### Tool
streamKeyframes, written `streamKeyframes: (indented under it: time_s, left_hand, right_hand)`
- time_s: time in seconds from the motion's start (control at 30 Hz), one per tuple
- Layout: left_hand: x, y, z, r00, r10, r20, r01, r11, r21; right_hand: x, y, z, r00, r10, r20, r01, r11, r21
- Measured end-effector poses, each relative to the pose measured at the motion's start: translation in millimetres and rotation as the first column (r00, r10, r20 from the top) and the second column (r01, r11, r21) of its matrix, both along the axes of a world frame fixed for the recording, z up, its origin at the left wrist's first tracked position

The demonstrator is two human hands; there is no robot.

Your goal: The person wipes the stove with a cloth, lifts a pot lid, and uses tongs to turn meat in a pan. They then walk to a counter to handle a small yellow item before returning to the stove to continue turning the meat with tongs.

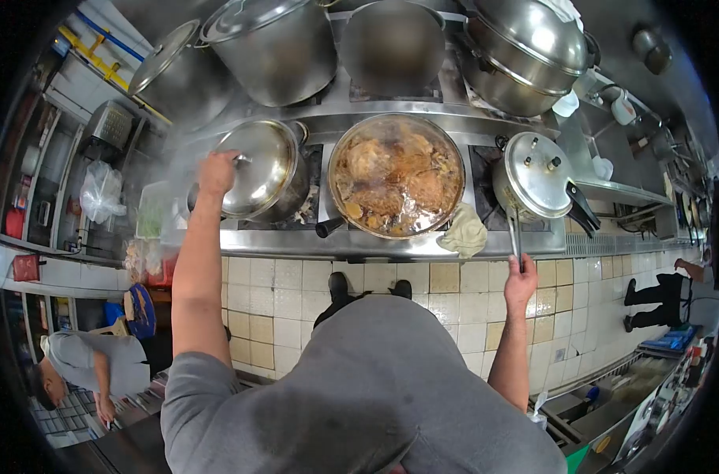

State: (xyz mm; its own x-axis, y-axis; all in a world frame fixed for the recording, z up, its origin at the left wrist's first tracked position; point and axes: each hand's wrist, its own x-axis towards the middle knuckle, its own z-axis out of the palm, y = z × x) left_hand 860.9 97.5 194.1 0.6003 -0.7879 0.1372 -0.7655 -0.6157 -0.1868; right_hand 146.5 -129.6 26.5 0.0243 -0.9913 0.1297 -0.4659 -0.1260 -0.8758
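Steel stove (391,245) runs across the view, tiled floor below it, steam drifting on the far left. Left hand (217,174) is out at full reach, fingers closed on the top of the lid (261,162), which sits tilted over its pot (300,193), just left of centre. Middle burner: the wide pan of braised meat (397,175), uncovered, dead ahead of the person and between both arms, neither hand on it. A cloth (464,233) lies at its right rim. Right hand (520,280) is lower and nearer the body, gripping a thin metal utensil (515,233). Its long axis points straight up and away toward the pressure cooker (537,178), and its far end is hard to make out.
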Motion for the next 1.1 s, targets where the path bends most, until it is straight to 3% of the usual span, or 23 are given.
streamKeyframes:
  time_s: [0.07, 0.13, 0.2, 0.3, 0.4, 0.43, 0.53, 0.6, 0.63, 0.67, 0.7, 0.77, 0.83, 0.87, 0.9, 0.93, 1.0, 1.03, 1.1]
  left_hand:
    - [3, 2, -6, 1.000, -0.012, -0.018, 0.011, 0.999, -0.045]
    - [-8, 4, 1, 0.999, -0.030, -0.029, 0.027, 0.996, -0.090]
    - [-41, -4, 32, 0.999, 0.026, -0.022, -0.025, 1.000, 0.013]
    - [-15, 0, 7, 0.998, -0.052, 0.033, 0.052, 0.998, -0.020]
    - [0, 2, 2, 0.999, -0.048, -0.025, 0.048, 0.999, 0.005]
    - [2, 2, -1, 0.998, -0.053, -0.034, 0.053, 0.999, 0.006]
    - [1, 6, -8, 0.993, -0.085, -0.084, 0.078, 0.993, -0.092]
    - [-16, 12, -4, 0.979, -0.202, -0.038, 0.179, 0.928, -0.326]
    - [-29, 16, -1, 0.978, -0.205, -0.040, 0.181, 0.928, -0.326]
    - [-53, 20, 5, 0.985, -0.170, 0.013, 0.155, 0.862, -0.482]
    - [-79, 24, 6, 0.990, -0.129, 0.055, 0.135, 0.771, -0.623]
    - [-132, 36, -18, 0.912, -0.013, -0.411, -0.269, 0.736, -0.622]
    - [-192, 35, -62, 0.777, -0.339, -0.531, -0.253, 0.605, -0.755]
    - [-212, 39, -76, 0.727, -0.336, -0.599, -0.223, 0.709, -0.669]
    - [-226, 41, -86, 0.677, -0.321, -0.663, -0.183, 0.799, -0.573]
    - [-234, 38, -93, 0.676, -0.315, -0.667, -0.193, 0.798, -0.572]
    - [-246, 36, -99, 0.751, -0.337, -0.568, -0.074, 0.811, -0.580]
    - [-247, 36, -99, 0.717, -0.260, -0.647, -0.136, 0.858, -0.496]
    - [-246, 34, -90, 0.732, -0.241, -0.637, -0.122, 0.874, -0.471]
  right_hand:
    - [24, 3, 3, 0.997, 0.068, -0.033, -0.069, 0.997, -0.028]
    - [61, 16, 32, 0.969, 0.243, -0.046, -0.241, 0.969, 0.046]
    - [86, 21, 37, 0.959, 0.275, -0.066, -0.272, 0.961, 0.053]
    - [120, 32, 56, 0.936, 0.338, -0.097, -0.332, 0.941, 0.071]
    - [150, 36, 66, 0.918, 0.383, -0.103, -0.375, 0.923, 0.088]
    - [159, 37, 69, 0.880, 0.440, -0.178, -0.439, 0.897, 0.046]
    - [186, 47, 84, 0.803, 0.516, -0.297, -0.529, 0.848, 0.043]
    - [207, 50, 97, 0.768, 0.546, -0.336, -0.559, 0.827, 0.066]
    - [217, 49, 101, 0.703, 0.565, -0.432, -0.587, 0.804, 0.095]
    - [228, 50, 106, 0.631, 0.577, -0.519, -0.609, 0.782, 0.129]
    - [237, 52, 111, 0.655, 0.561, -0.507, -0.626, 0.778, 0.052]
    - [257, 50, 122, 0.586, 0.555, -0.590, -0.632, 0.769, 0.095]
    - [276, 47, 136, 0.444, 0.554, -0.704, -0.650, 0.740, 0.172]
    - [284, 44, 140, 0.434, 0.558, -0.707, -0.654, 0.735, 0.179]
    - [292, 42, 142, 0.325, 0.577, -0.749, -0.660, 0.706, 0.257]
    - [300, 39, 145, 0.215, 0.590, -0.778, -0.656, 0.677, 0.333]
    - [315, 37, 152, 0.138, 0.602, -0.786, -0.664, 0.645, 0.377]
    - [320, 38, 153, 0.071, 0.607, -0.792, -0.666, 0.620, 0.415]
    - [326, 37, 143, 0.085, 0.578, -0.812, -0.690, 0.622, 0.371]
